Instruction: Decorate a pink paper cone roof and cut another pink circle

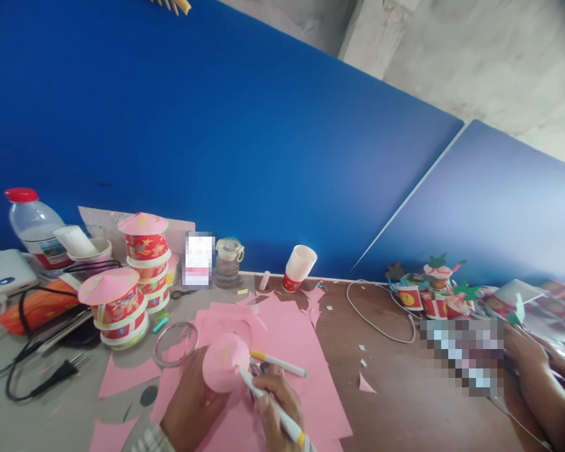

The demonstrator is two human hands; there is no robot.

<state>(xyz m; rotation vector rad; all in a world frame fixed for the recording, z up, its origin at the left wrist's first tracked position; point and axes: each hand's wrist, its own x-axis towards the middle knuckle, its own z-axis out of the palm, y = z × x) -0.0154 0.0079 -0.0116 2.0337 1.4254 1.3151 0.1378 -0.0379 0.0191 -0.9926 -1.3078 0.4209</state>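
A small pink paper cone point(222, 364) with faint yellow marks is held in my left hand point(191, 402), its fingers hidden behind the paper. My right hand point(280, 398) grips a white marker point(289, 425) with a yellow end, its tip touching or very near the cone's peak. Another white marker point(285, 364), yellow at one end and green at the other, lies just beyond my right hand. Beneath both hands spread pink paper sheets point(304, 351). A roll of clear tape point(195, 345) rests on the sheets' left edge.
Tiered paper-cup towers point(145, 248) with pink cone roofs stand left, near a bottle point(40, 229) and a black plug point(54, 380). Behind are a glass jar point(228, 267) and stacked paper cups point(301, 263). At right, another person's arm point(546, 389) reaches beside decorated cups point(409, 296).
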